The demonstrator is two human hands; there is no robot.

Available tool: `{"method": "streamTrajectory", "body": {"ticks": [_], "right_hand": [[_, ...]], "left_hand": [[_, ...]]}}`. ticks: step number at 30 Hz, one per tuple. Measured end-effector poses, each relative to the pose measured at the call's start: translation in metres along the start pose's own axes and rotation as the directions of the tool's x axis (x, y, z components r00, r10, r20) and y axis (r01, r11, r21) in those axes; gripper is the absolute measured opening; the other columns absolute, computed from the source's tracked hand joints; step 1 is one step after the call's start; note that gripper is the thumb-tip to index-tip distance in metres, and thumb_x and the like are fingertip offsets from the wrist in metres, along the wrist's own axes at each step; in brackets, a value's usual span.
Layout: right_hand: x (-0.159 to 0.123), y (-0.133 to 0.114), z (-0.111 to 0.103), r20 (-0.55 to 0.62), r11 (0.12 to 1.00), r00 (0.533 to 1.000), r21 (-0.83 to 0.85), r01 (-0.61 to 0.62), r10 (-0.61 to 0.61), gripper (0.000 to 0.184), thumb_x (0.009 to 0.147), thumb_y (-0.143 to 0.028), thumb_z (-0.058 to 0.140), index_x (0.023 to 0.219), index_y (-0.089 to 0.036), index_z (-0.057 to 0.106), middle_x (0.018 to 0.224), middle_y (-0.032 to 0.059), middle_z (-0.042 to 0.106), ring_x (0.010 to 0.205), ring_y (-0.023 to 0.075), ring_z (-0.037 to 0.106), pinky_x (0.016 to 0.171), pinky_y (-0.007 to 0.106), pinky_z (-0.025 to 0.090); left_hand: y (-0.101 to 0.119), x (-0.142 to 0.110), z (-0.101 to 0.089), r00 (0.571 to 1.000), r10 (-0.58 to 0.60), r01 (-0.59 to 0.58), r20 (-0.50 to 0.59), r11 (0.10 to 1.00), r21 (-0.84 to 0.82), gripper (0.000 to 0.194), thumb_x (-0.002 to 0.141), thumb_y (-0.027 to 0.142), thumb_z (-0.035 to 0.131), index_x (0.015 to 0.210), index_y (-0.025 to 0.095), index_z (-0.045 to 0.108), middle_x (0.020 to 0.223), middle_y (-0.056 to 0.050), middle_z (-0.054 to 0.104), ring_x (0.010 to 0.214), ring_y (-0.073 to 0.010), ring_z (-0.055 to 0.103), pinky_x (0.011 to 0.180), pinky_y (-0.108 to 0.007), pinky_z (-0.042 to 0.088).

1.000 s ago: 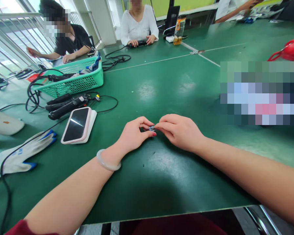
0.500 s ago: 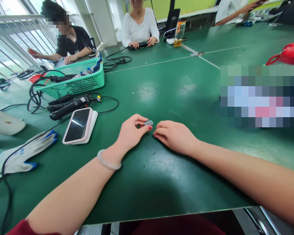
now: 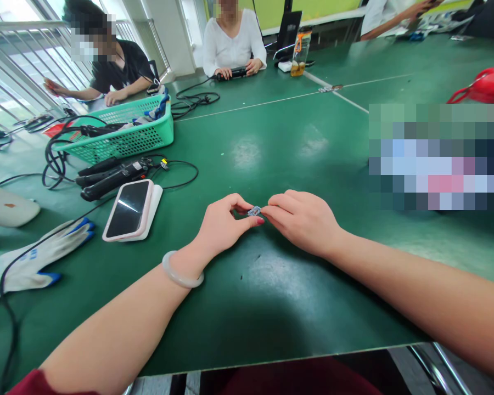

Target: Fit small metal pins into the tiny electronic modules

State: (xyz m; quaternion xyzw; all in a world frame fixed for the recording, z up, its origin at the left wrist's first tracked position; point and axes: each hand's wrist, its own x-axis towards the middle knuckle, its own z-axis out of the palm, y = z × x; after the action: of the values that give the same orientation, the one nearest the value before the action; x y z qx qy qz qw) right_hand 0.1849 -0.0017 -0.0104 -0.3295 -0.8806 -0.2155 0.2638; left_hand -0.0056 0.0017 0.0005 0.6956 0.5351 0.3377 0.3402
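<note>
My left hand (image 3: 222, 225) pinches a tiny silvery-blue part (image 3: 254, 211) between thumb and forefinger, just above the green table (image 3: 271, 285). A pale bangle circles that wrist. My right hand (image 3: 302, 219) meets it from the right, its curled fingertips pinching the other end of the same small part. Both forearms rest low over the table's near edge.
A phone (image 3: 128, 210) on a white pad lies to the left, with black handheld tools (image 3: 111, 176) and cables behind it. A green basket (image 3: 121, 131) stands further back, a work glove (image 3: 33, 260) at near left. Two people sit at the far side; a red bag (image 3: 488, 85) is at right.
Half a second ago my right hand lay off the part on the table while my left held it alone; now the right fingers have come back and pinch it again.
</note>
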Motion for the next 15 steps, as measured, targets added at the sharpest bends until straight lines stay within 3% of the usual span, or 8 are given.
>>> {"method": "streamTrajectory", "body": {"ticks": [3,6,9,11,15], "right_hand": [[-0.001,0.000,-0.001,-0.081,0.998,0.997,0.055,-0.008,0.012,0.023,0.089,-0.018,0.048,0.087,-0.020,0.071,0.082,0.0025,0.068,0.065,0.0137,0.050,0.060,0.028,0.039],[-0.002,0.006,-0.001,-0.046,0.974,0.986,0.170,-0.153,0.163,0.023,0.090,-0.021,0.049,0.094,-0.023,0.071,0.086,0.0022,0.069,0.073,0.0139,0.057,0.066,0.027,0.044],[-0.004,0.018,0.001,0.194,0.912,0.936,0.239,-0.334,0.292,0.019,0.088,-0.023,0.053,0.091,-0.022,0.072,0.091,0.0027,0.069,0.085,0.0166,0.061,0.074,0.028,0.046],[-0.006,0.027,0.003,0.380,0.856,0.866,0.270,-0.440,0.326,0.015,0.085,-0.027,0.057,0.087,-0.022,0.071,0.092,0.0020,0.068,0.085,0.0168,0.061,0.075,0.029,0.046],[-0.008,0.036,0.006,0.545,0.792,0.767,0.274,-0.545,0.339,0.009,0.081,-0.028,0.060,0.081,-0.022,0.067,0.086,0.0010,0.065,0.077,0.0157,0.060,0.071,0.029,0.045]], "left_hand": [[-0.003,0.003,0.000,0.994,-0.065,0.087,0.092,0.960,-0.267,0.031,0.059,0.034,0.078,0.076,0.015,0.060,0.077,-0.003,0.069,0.067,-0.0126,0.059,0.065,-0.028,0.046],[-0.005,0.005,0.001,0.989,-0.088,0.131,0.121,0.898,-0.420,0.031,0.059,0.030,0.078,0.078,0.014,0.059,0.077,-0.003,0.069,0.068,-0.0117,0.060,0.067,-0.027,0.048],[-0.007,0.006,0.002,0.989,-0.096,0.135,0.111,0.895,-0.424,0.030,0.058,0.028,0.079,0.076,0.014,0.059,0.077,-0.003,0.069,0.068,-0.0112,0.060,0.068,-0.027,0.048],[-0.008,0.006,0.001,0.989,-0.092,0.132,0.116,0.905,-0.403,0.030,0.058,0.027,0.079,0.076,0.014,0.059,0.078,-0.004,0.069,0.068,-0.0116,0.061,0.068,-0.027,0.048],[-0.009,0.006,0.001,0.988,-0.076,0.118,0.137,0.936,-0.332,0.030,0.060,0.029,0.078,0.078,0.014,0.060,0.077,-0.004,0.069,0.066,-0.0110,0.060,0.065,-0.026,0.046]]}}
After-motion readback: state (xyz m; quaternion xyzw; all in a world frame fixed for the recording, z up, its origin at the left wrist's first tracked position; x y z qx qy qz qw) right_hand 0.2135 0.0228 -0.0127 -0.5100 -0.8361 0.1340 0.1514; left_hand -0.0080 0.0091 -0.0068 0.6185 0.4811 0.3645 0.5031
